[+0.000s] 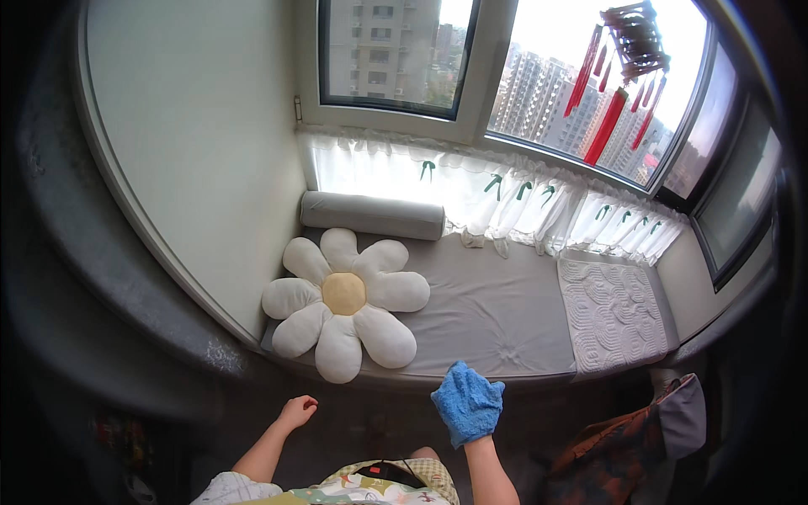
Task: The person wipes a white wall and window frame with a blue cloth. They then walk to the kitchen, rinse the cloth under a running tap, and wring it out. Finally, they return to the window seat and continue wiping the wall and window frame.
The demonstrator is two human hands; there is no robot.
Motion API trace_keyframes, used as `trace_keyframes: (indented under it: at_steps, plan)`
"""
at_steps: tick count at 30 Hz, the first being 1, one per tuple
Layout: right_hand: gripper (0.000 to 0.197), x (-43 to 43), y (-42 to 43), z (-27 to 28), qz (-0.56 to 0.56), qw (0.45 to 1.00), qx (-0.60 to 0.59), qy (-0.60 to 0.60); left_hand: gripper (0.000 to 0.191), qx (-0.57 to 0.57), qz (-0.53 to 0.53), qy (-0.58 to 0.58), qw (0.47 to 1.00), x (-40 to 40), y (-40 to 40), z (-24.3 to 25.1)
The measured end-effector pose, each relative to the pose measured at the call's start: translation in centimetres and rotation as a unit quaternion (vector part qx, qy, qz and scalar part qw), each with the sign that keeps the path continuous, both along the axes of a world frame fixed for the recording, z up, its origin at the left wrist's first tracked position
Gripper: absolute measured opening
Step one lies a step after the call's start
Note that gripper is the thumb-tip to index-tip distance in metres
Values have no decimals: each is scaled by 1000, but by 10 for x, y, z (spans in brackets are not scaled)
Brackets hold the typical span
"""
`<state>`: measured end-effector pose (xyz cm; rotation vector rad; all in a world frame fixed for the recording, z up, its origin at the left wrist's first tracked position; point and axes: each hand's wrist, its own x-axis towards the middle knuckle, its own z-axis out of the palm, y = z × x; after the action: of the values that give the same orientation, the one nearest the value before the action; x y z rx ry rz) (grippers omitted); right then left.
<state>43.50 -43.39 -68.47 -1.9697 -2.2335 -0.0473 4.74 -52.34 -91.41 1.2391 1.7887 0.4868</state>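
A blue fluffy cloth or mitt [468,404] covers my right hand [470,407], just in front of the edge of the window seat. Whether my fingers grip it underneath is hidden. Low on the left, my left hand [299,411] hangs with its fingers curled and nothing visible in it, below the flower cushion. That cushion [385,338] has white petals and a yellow centre, and lies on the left part of the grey padded seat [492,303].
A grey bolster [372,215] lies against the short white curtain [524,214] under the windows. On the seat's right end is a quilted white mat [609,315]. A red tasselled ornament [637,44] hangs before the window. Dark patterned fabric [606,448] lies at lower right.
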Motion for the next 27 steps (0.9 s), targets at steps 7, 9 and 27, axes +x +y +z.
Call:
trace_keyframes:
  at_steps: [7, 9, 27]
  plan:
    - [30, -41, 101, 48, 100, 993, 44, 43, 22, -6, -8, -45, 999, -8, 57, -11]
    - [30, -43, 122, 64, 105, 992, 63, 39, 23, 16, -20, -53, 998, -3, 80, -8]
    - [34, -20, 357, 135, 121, 978, 152, 76, 29, 306, -96, 46, 946, 22, 404, 219]
